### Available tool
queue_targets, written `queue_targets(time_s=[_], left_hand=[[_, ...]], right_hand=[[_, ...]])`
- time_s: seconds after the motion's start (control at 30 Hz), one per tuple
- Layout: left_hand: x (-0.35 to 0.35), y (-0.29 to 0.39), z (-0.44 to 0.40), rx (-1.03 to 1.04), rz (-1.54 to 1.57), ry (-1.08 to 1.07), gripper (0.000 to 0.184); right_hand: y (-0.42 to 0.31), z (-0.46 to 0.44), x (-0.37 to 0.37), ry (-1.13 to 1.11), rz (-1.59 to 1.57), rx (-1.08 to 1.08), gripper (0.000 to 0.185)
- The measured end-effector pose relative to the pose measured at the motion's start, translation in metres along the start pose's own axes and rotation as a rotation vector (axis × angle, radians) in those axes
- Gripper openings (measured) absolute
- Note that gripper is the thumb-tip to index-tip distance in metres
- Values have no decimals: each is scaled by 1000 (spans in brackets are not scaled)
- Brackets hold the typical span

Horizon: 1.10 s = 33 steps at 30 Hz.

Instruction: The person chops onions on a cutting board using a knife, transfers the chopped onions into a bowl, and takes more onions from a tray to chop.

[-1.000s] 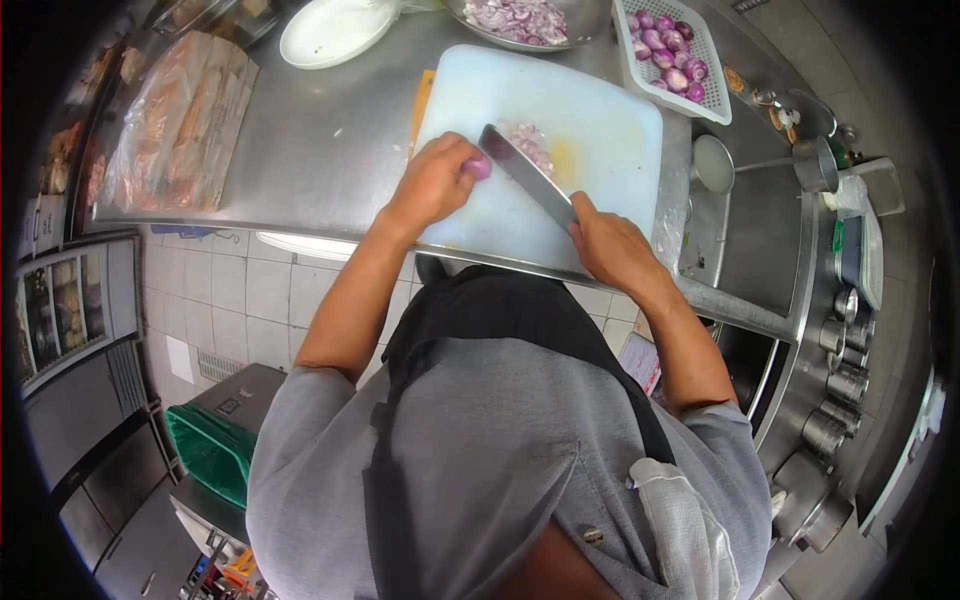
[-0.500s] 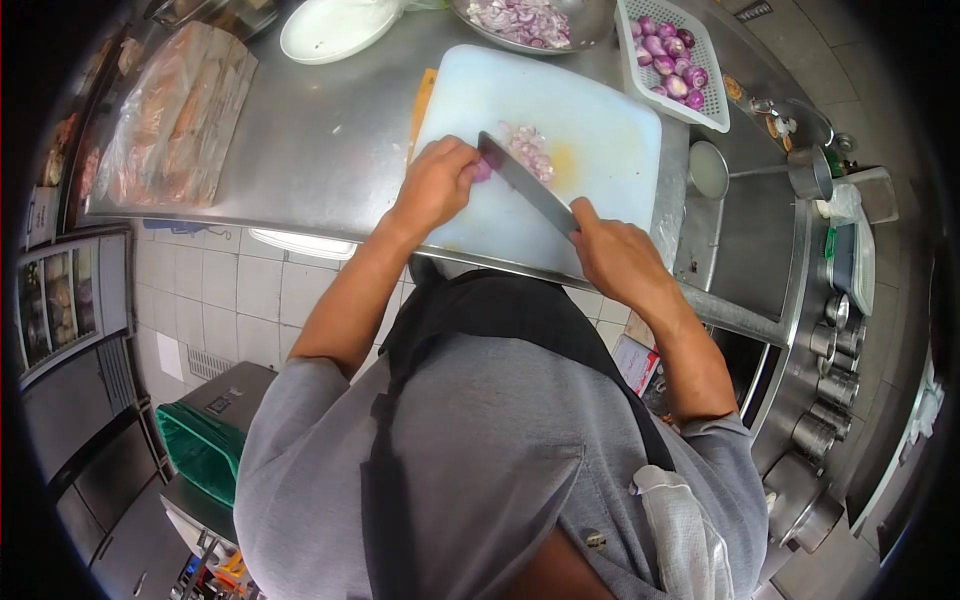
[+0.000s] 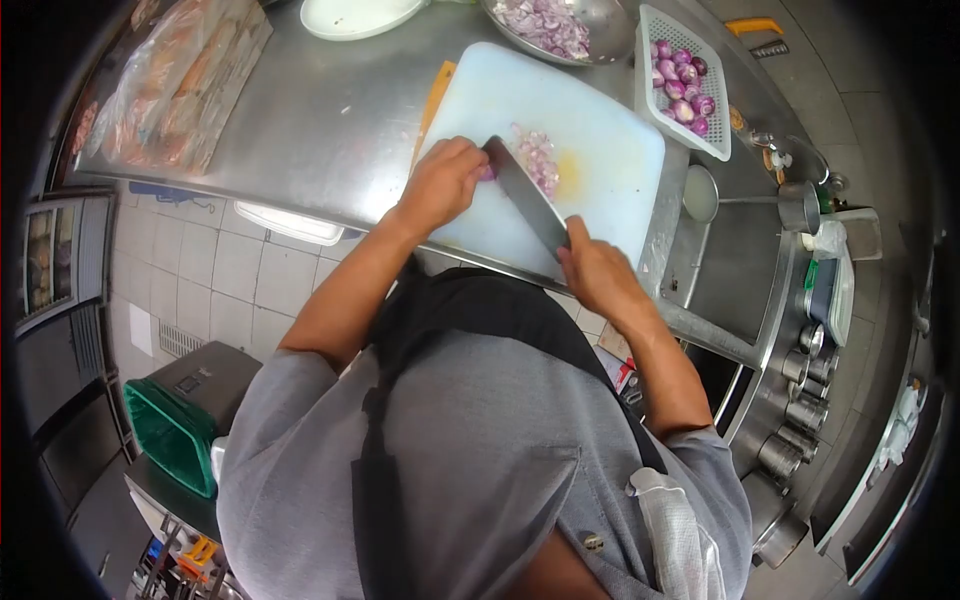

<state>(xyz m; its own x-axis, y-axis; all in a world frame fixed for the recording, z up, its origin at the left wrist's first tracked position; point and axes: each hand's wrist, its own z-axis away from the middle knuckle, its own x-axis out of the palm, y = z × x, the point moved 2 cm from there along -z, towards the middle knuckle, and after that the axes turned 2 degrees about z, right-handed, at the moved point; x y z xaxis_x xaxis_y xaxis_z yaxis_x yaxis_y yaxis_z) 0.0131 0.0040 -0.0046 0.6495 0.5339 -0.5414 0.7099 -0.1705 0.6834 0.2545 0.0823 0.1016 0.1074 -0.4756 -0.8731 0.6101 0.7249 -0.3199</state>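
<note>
On the white cutting board (image 3: 610, 140), my left hand (image 3: 445, 185) has its fingers curled over a purple shallot (image 3: 488, 172), most of which they hide. My right hand (image 3: 598, 265) is wrapped round the handle of a broad kitchen knife (image 3: 530, 200). The blade slants up and left across the board, and its tip end is beside the shallot at my left fingertips. A small heap of chopped shallot (image 3: 538, 162) lies just right of the blade, by a yellowish stain on the board.
Behind the board stand a metal bowl of sliced shallots (image 3: 610, 30) and a white basket (image 3: 655, 95) of whole peeled ones. A white plate (image 3: 355, 20) and a plastic-wrapped bundle (image 3: 165, 100) sit to the left. A sink (image 3: 735, 260) lies right; a green-lined bin (image 3: 170, 435) stands lower left.
The camera view has turned slightly, shifting the surroundings. The knife's angle has become a little steeper beside the shallot. Both hands keep their holds.
</note>
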Motion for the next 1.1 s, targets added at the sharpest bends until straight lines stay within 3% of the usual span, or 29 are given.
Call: queue_targets(time_s=[0.17, 0.27, 0.5, 0.7, 0.8, 0.9, 1.0, 1.1], left_hand=[[0, -3, 2, 24, 7, 5, 13], [1, -2, 6, 25, 24, 0, 13], [-1, 0, 3, 49, 69, 56, 10], [-2, -1, 5, 39, 40, 40, 10], [-3, -1, 4, 1, -29, -27, 19], [-5, 8, -7, 115, -79, 40, 24], [-6, 2, -18, 147, -84, -185, 29], [0, 8, -20, -19, -85, -291, 28]], right_hand=[[-14, 17, -18, 53, -8, 8, 18], [4, 12, 23, 11, -46, 18, 19], [-17, 20, -16, 56, -43, 36, 23], [-6, 15, 16, 46, -63, 2, 24], [-5, 28, -1, 110, -104, 3, 23], [7, 32, 2, 221, -141, 76, 22], [17, 20, 15, 163, -103, 97, 21], [20, 19, 9, 160, -93, 82, 20]])
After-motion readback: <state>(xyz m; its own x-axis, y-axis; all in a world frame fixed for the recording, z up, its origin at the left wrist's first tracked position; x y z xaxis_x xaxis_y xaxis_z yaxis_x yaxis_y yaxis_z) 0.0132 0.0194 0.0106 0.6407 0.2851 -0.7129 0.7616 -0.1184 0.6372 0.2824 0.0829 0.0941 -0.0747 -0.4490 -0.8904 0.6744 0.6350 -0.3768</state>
